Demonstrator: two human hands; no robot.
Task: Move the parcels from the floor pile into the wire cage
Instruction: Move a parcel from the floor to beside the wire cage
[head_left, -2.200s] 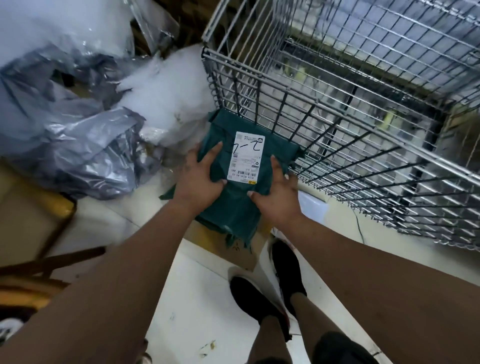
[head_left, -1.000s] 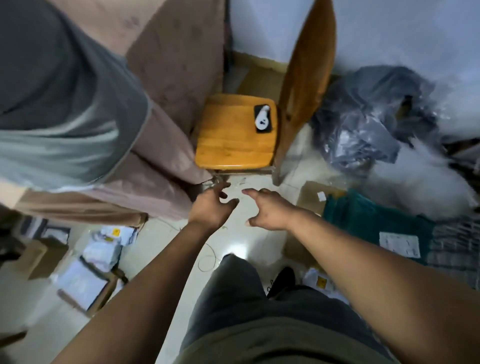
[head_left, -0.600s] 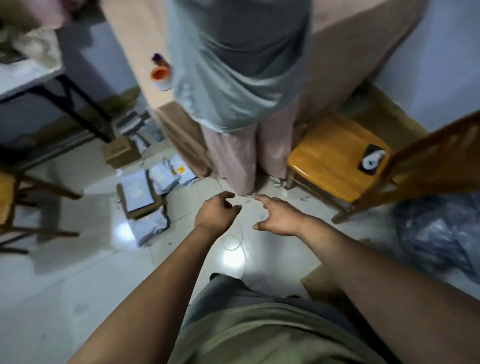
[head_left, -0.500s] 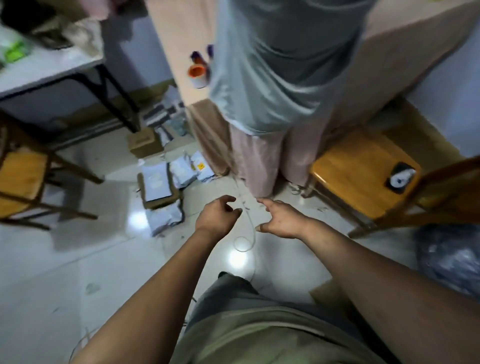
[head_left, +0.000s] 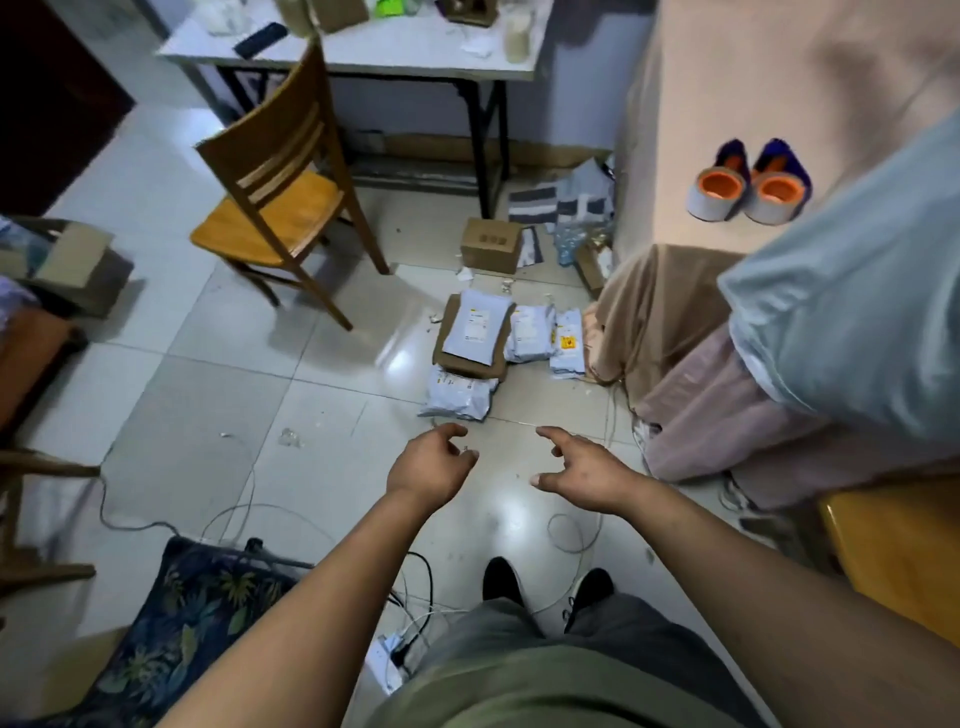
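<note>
Parcels (head_left: 530, 338) on the floor (head_left: 208, 395), just ahead of me.
My left hand (head_left: 431, 465) and right hand (head_left: 582, 475) hang loose and hold nothing. The nearest grey parcel (head_left: 458, 397) lies flat just past my left hand, long side going left to right. The parcel behind it (head_left: 479, 332), on a brown box (head_left: 470, 370), points away from me.

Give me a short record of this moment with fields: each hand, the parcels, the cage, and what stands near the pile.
left hand: empty, fingers loosely curled, held over the floor tiles
right hand: empty, fingers loosely curled, beside the left one
pile of grey plastic mailer parcels: on the floor ahead of both hands, untouched
flat brown cardboard box: in the pile, under one grey parcel
wire cage: not in view
wooden chair with orange seat: left of the pile
small brown cardboard carton: behind the pile
</note>
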